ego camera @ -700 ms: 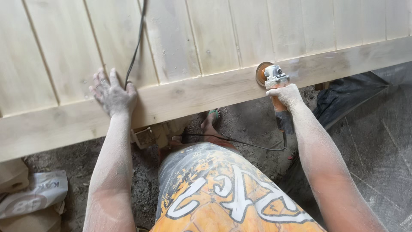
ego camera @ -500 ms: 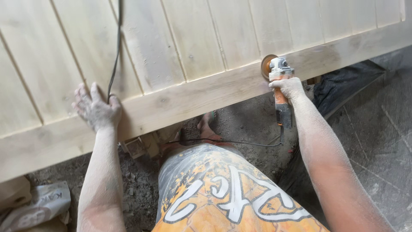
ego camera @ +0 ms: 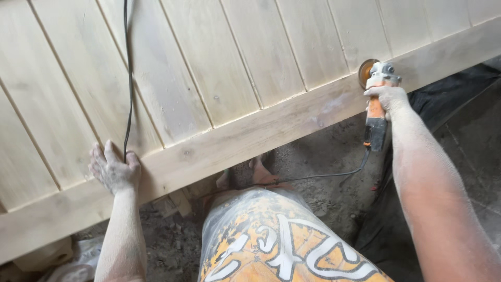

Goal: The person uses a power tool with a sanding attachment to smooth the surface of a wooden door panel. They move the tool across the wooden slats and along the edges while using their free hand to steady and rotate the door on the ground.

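A large pale wooden panel of vertical boards (ego camera: 229,68) lies before me with a wide cross rail (ego camera: 271,128) along its near edge. My right hand (ego camera: 387,97) grips an orange and grey angle grinder (ego camera: 377,104), its sanding disc (ego camera: 365,72) resting on the rail at the right. My left hand (ego camera: 114,169) presses flat on the rail at the left, fingers spread, dusted white. A black power cord (ego camera: 127,73) runs across the boards to my left hand.
The grinder's cord (ego camera: 308,177) trails over the dirt floor (ego camera: 323,156) below the panel. My foot (ego camera: 261,172) shows under the rail. A dark sheet (ego camera: 454,99) lies at the right, and a pale sack (ego camera: 78,269) at the bottom left.
My right hand has carried the grinder to the right along the rail. The view has swung, so my left hand now sits lower in the picture, in the same place on the rail.
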